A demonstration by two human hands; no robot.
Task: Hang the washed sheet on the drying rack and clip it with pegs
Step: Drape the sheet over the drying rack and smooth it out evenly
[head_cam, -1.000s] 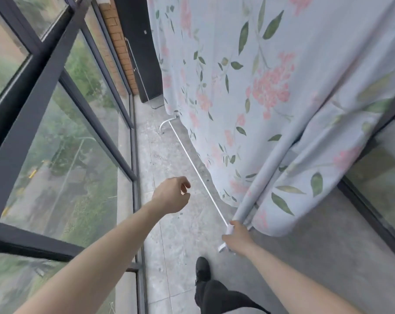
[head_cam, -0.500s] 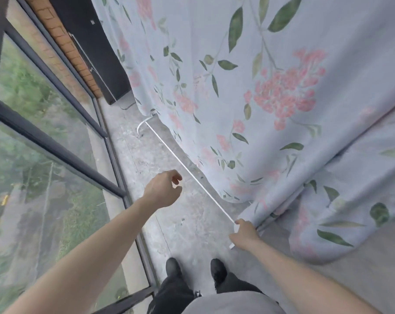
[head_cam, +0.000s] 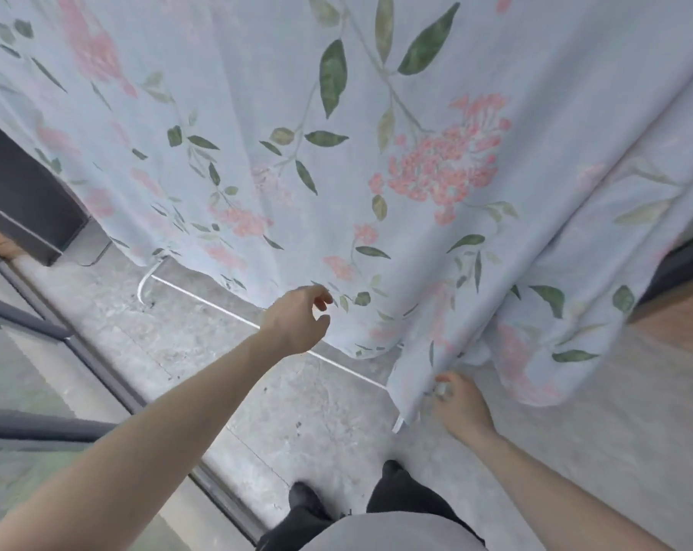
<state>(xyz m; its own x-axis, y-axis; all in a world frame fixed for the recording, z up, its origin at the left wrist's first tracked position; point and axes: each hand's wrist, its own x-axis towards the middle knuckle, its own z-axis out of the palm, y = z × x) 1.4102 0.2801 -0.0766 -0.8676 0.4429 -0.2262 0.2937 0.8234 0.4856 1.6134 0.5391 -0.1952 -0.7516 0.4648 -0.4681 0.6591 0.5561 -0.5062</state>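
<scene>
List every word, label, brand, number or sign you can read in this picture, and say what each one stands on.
None: no readable text shows anywhere.
The sheet carries only printed pink flowers and green leaves.
The white rack bar, the floor and the window frame bear no marks that can be read.

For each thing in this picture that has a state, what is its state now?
Floral sheet: hanging, lower edge just above the floor.
White rack bar: low, partly covered by the sheet.
Left hand: loosely curled, holding nothing.
Right hand: at the sheet's corner; grip unclear.
</scene>
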